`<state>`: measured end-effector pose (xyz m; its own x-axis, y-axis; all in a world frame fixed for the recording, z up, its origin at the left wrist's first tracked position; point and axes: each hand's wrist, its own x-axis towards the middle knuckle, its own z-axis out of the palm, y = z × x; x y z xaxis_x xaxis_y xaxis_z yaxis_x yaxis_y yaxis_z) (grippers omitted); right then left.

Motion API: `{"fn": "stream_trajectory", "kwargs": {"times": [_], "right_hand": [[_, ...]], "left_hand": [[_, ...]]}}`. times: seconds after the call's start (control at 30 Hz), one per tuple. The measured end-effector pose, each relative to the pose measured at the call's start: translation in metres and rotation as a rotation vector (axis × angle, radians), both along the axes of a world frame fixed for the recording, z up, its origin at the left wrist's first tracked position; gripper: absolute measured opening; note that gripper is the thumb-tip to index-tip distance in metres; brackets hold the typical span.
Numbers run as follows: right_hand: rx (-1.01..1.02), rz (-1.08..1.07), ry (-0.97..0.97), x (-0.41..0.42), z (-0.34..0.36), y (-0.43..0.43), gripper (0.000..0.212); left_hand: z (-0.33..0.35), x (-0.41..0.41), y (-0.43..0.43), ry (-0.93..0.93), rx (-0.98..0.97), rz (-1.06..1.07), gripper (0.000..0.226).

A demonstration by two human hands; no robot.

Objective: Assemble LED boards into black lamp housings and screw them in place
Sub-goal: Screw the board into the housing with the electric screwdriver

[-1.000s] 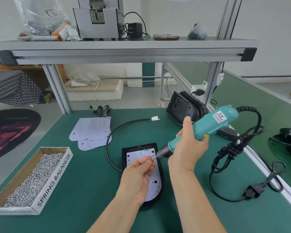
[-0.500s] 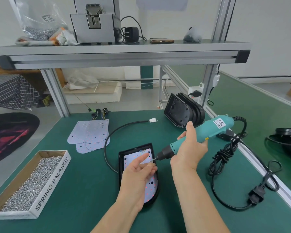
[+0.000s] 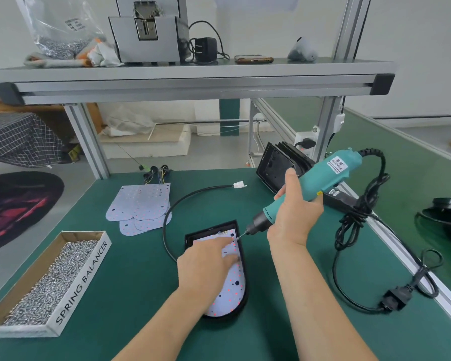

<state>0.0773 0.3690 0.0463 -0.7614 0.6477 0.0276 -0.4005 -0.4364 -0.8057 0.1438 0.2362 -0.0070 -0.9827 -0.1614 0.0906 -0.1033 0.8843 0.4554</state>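
Observation:
A black lamp housing lies on the green table in front of me with a white LED board inside it. My left hand lies flat on the board, fingers straight, pressing it down. My right hand grips a teal electric screwdriver, tilted so its bit touches the board near the housing's upper right corner. A black cable with a white plug loops away from the housing.
A cardboard box of screws sits at the left. Spare LED boards lie behind the housing. More black housings lean against the frame post. The screwdriver's cord and plug trail at the right. An aluminium shelf spans overhead.
My left hand has let go of the bit's tip and dropped flat onto the LED board. The screwdriver's bit has come down to the board's upper right corner.

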Motion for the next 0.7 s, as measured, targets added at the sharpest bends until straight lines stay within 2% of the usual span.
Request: {"fn": "stream_trajectory", "kwargs": {"times": [0.2, 0.27, 0.37, 0.47, 0.7], "right_hand": [[0.258, 0.021, 0.067, -0.007, -0.009, -0.011, 0.027], [0.357, 0.047, 0.094, -0.010, -0.013, -0.013, 0.028], [0.458, 0.077, 0.123, -0.012, -0.019, -0.015, 0.028], [0.470, 0.077, 0.108, -0.014, -0.022, -0.018, 0.036], [0.433, 0.090, 0.055, -0.017, -0.027, -0.020, 0.034]], "left_hand": [[-0.013, -0.008, 0.007, -0.008, -0.248, -0.113, 0.027], [-0.015, -0.010, 0.009, -0.022, -0.283, -0.131, 0.031], [-0.016, -0.014, 0.010, -0.028, -0.318, -0.147, 0.025], [-0.018, -0.014, 0.009, -0.018, -0.321, -0.151, 0.025], [-0.018, -0.017, 0.010, -0.012, -0.357, -0.174, 0.019]]}}
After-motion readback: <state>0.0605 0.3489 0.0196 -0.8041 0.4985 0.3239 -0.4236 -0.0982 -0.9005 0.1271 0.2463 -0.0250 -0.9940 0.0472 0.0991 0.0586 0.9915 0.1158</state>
